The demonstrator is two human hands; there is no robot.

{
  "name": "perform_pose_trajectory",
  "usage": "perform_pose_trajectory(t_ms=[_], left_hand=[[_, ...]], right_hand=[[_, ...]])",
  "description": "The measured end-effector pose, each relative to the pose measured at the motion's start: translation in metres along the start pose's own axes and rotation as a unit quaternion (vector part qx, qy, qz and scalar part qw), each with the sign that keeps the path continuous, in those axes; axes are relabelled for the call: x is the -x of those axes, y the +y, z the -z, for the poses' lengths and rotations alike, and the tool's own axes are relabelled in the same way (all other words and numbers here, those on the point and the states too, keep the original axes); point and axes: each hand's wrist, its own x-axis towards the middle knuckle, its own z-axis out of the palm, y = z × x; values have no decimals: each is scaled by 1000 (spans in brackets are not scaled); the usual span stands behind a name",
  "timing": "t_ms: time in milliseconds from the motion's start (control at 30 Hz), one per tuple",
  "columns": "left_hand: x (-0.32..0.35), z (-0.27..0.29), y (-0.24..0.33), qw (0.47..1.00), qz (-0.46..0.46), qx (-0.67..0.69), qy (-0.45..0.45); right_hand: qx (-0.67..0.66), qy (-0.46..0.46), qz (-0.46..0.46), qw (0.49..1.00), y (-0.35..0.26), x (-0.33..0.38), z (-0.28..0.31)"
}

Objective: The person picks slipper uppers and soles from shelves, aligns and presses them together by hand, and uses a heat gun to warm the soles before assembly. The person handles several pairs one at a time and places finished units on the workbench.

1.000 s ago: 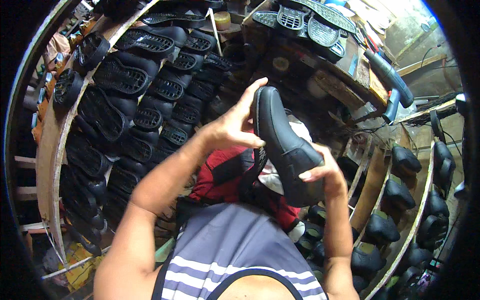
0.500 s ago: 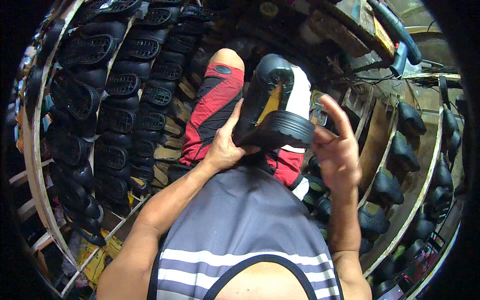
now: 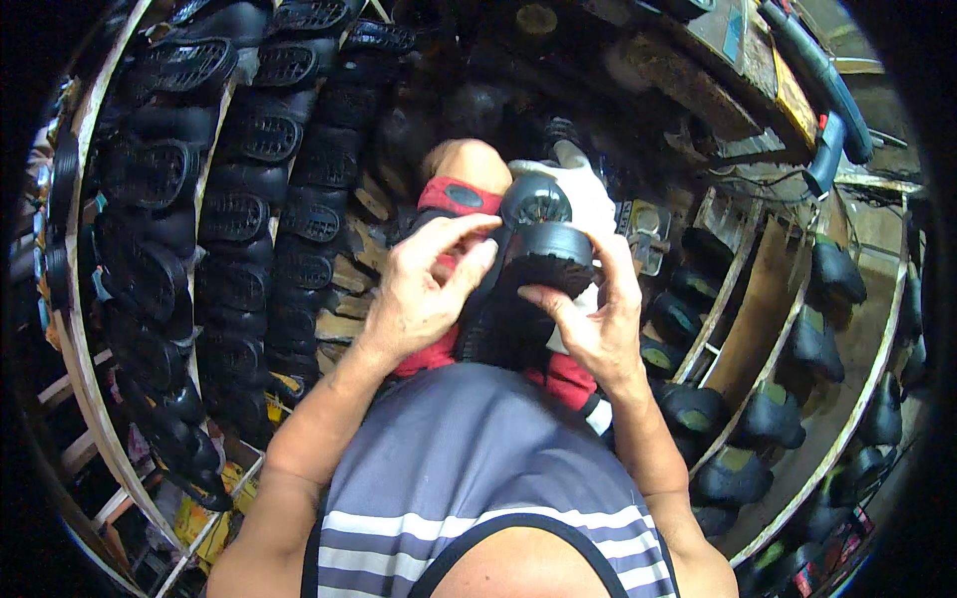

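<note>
A black shoe with a thick ridged sole is held over my lap, one end of the sole facing me. My right hand grips that end, thumb below and fingers along its right side. Just left of the shoe is my left hand, its fingers bent and the thumb held apart from them; I see nothing between them. The shoe's upper is mostly hidden behind the sole. Under it, a dark shape between my legs is too dim to make out.
Racks with rows of black soled shoes rise on my left. On the right, slatted shelves carry more black shoes. A blue-grey hand tool lies at the upper right beside a wooden bench. White cloth lies over my right leg.
The shoe has turned and its yellow inside no longer shows. My left hand has let go of it and moved left; my right hand has come in and taken hold.
</note>
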Motion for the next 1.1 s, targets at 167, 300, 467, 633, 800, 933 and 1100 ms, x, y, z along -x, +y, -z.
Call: perform_pose_trajectory(t_ms=[167, 300, 467, 633, 800, 933, 1100], left_hand=[[-13, -17, -5, 965, 88, 244, -40], [-22, -17, -2, 948, 139, 283, -42], [-35, -27, 5, 959, 163, 230, -24], [-39, -30, 6, 968, 167, 185, -7], [-40, -35, 1, 969, 169, 182, 3], [-40, -37, -2, 967, 171, 189, 11], [-42, -37, -8, 964, 172, 204, 18]], right_hand=[[3, -28, -27, 999, 10, -15, 2], [-60, -22, -137, 989, 13, -21, 4], [-54, -22, -168, 984, 9, -28, 7], [1, -23, -174, 985, 6, -34, 10], [11, -20, -158, 987, 11, -38, 10], [20, -15, -148, 989, 14, -40, 8], [15, -11, -157, 987, 16, -43, 5]])
